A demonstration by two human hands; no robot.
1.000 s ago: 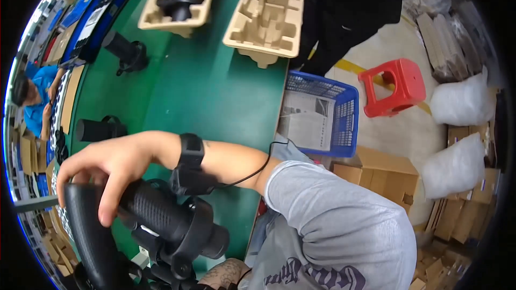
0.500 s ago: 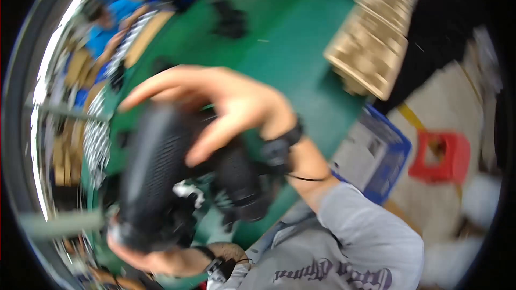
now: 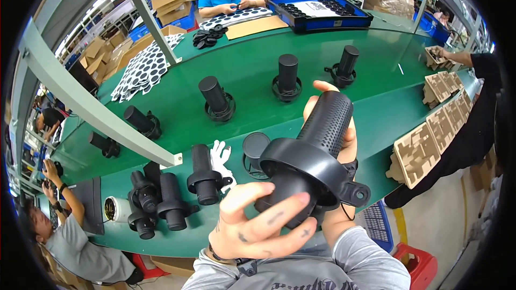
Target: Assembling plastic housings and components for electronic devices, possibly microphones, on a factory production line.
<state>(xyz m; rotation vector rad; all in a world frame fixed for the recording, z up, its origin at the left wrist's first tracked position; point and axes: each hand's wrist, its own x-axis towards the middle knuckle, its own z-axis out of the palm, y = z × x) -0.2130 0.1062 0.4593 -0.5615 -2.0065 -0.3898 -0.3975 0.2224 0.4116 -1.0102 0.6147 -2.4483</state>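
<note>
A black microphone (image 3: 325, 123) with a perforated grille and a ring-shaped mount (image 3: 301, 164) is held up in front of me, tilted with its grille away to the upper right. My left hand (image 3: 263, 225) has its fingers around the lower body, below the ring. My right hand (image 3: 348, 142) wraps the grille end from behind, its palm hidden by the microphone. A side bracket (image 3: 356, 194) with a hole juts from the ring near my right wrist. Left of my hands, a similar microphone (image 3: 203, 174) stands beside a white glove (image 3: 220, 161), and a loose round black part (image 3: 255, 147) lies on the green table.
Several microphones (image 3: 172, 201) cluster at left near a white tub (image 3: 117, 209). More (image 3: 287, 78) stand in a row across the green table (image 3: 371, 113). A metal post (image 3: 107, 96) slants at left. Moulded trays (image 3: 416, 153) line the right edge. Co-workers sit at left and opposite.
My view has swung and steadied. The microphone and both hands, blurred at left before, are now near the centre. My right hand, spread over the microphone earlier, now wraps its grille.
</note>
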